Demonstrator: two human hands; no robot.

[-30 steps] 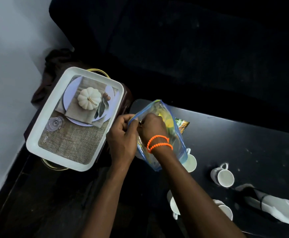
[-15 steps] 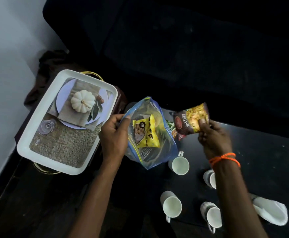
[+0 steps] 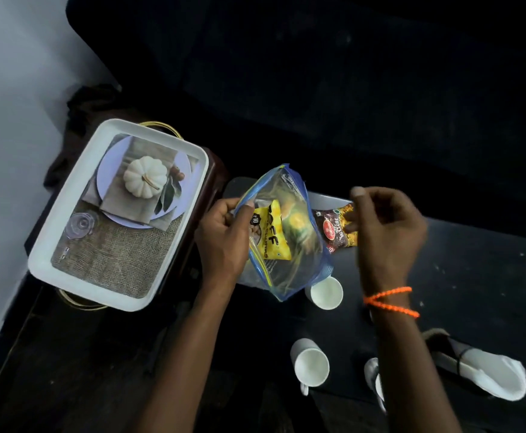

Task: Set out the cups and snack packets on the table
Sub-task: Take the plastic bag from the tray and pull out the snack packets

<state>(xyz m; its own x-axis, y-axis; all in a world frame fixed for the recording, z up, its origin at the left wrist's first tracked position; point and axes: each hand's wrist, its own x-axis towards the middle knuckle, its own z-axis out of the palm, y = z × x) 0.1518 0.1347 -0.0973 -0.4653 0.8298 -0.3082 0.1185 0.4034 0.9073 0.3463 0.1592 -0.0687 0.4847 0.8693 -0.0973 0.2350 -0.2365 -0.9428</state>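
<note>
My left hand (image 3: 224, 239) pinches the open mouth of a clear zip bag (image 3: 299, 264) with a blue edge, held over the table's left end. A yellow snack packet (image 3: 271, 232) shows inside the bag. A brown and yellow mixture packet (image 3: 336, 229) lies on the black table (image 3: 474, 260) just right of the bag. My right hand (image 3: 383, 226) hovers over that packet with its fingers apart, the thumb near the packet's edge. Two white cups (image 3: 325, 292) (image 3: 310, 365) stand on the table, and a third cup (image 3: 376, 379) is mostly hidden by my right forearm.
A white tray (image 3: 72, 198) printed with a pumpkin picture sits on a dark stand left of the table. A rolled white napkin (image 3: 490, 373) lies at the table's right front. A dark sofa fills the space behind the table.
My right hand drew the mixture packet out of the bag, carried it right, and set it down on the table beside the bag; its fingers have now spread. My left hand kept its hold on the bag.
</note>
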